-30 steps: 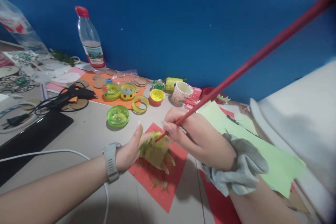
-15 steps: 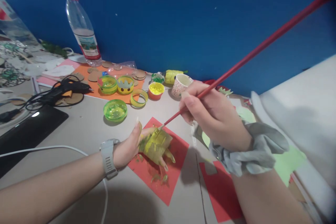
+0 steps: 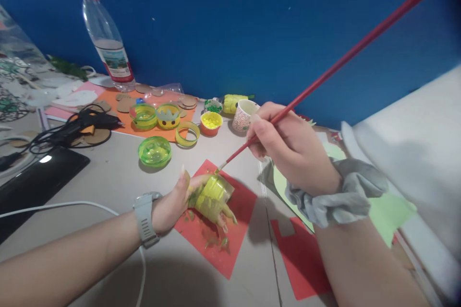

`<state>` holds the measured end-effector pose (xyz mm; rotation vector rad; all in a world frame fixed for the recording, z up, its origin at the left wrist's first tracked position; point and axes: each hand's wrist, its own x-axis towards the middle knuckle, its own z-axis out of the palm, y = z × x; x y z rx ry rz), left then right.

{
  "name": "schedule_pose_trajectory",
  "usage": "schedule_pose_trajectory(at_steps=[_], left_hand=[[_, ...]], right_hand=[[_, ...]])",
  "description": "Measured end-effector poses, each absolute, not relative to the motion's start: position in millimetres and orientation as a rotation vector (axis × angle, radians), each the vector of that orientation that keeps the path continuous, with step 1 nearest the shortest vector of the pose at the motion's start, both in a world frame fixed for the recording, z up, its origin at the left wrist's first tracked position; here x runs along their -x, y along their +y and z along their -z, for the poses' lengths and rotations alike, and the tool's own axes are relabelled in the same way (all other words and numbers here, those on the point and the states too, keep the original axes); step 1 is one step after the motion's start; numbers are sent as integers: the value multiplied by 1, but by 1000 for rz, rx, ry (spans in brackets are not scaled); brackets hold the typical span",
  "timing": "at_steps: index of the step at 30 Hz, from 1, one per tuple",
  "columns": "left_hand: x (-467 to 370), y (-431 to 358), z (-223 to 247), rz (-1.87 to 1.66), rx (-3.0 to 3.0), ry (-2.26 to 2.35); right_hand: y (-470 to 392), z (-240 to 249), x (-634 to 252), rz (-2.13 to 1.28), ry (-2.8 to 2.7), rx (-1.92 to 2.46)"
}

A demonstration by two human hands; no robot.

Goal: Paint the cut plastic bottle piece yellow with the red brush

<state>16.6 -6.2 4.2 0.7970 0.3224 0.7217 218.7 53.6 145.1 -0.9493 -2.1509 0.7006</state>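
Note:
My right hand (image 3: 291, 146) grips a long red paintbrush (image 3: 324, 74) like a pen. The bristles touch the upper edge of a see-through plastic piece (image 3: 219, 184) streaked with yellow paint. My left hand (image 3: 176, 204), with a grey watch on the wrist, holds this piece over a red paper sheet (image 3: 239, 244). Paint smears cover its fingers, and some fingertips stick out past the piece; whether they run through it or behind it I cannot tell. Greenish-yellow blobs mark the red sheet.
Behind stand a green plastic dish (image 3: 154, 151), a yellow ring (image 3: 187, 134), a yellow paint cup (image 3: 211, 122), a green paint cup (image 3: 213, 105), a patterned paper cup (image 3: 245, 116) and a water bottle (image 3: 108, 43). A glue gun (image 3: 86, 122) lies left; cut red paper (image 3: 302, 259) lies right.
The plastic piece has turned in my left hand, showing a brighter yellow side. The brush tip has shifted slightly left and up along it. The whole view has drifted a little.

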Motion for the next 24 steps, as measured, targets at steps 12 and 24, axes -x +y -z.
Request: schedule_pose_trajectory(at_steps=[12,24], left_hand=[[-18,-11,-11,-878,-864,333],[-19,-12,-19,-864,-822,341]], right_hand=[[58,-145,-221,-836,-1960,943],[45,-152,-221,-711,-2174,869]])
